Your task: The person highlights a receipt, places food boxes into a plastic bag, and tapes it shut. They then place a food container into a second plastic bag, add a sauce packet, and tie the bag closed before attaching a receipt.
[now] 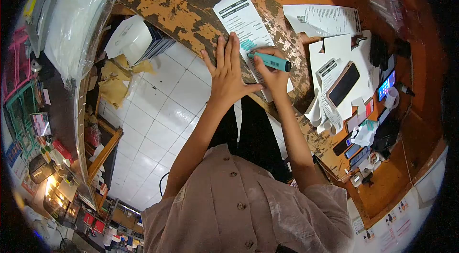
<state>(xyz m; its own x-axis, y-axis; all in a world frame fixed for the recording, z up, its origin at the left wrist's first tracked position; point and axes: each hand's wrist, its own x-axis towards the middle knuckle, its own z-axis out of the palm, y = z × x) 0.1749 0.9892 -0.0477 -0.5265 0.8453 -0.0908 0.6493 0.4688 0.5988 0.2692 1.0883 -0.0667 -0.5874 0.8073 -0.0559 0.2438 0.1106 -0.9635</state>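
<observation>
A long printed receipt [245,16] lies slantwise on the worn wooden table [191,6]. Teal highlighter strokes [247,45] cover several lines near its middle. My left hand [228,73] lies flat with fingers spread, its fingertips over the receipt's left edge and the thumb across its lower part. Gripped in my right hand [273,75] is a teal highlighter [270,61], its dark end pointing right and its tip at the marked lines. My hands hide part of the receipt's lower end.
Another printed sheet [322,19] lies to the right. Beyond it, a smartphone [344,83] rests on curled receipts and white paper [342,52]. Several phones and cables crowd the far right. Plastic-wrapped white bags [79,18] stand at the left, above a tiled floor [167,95].
</observation>
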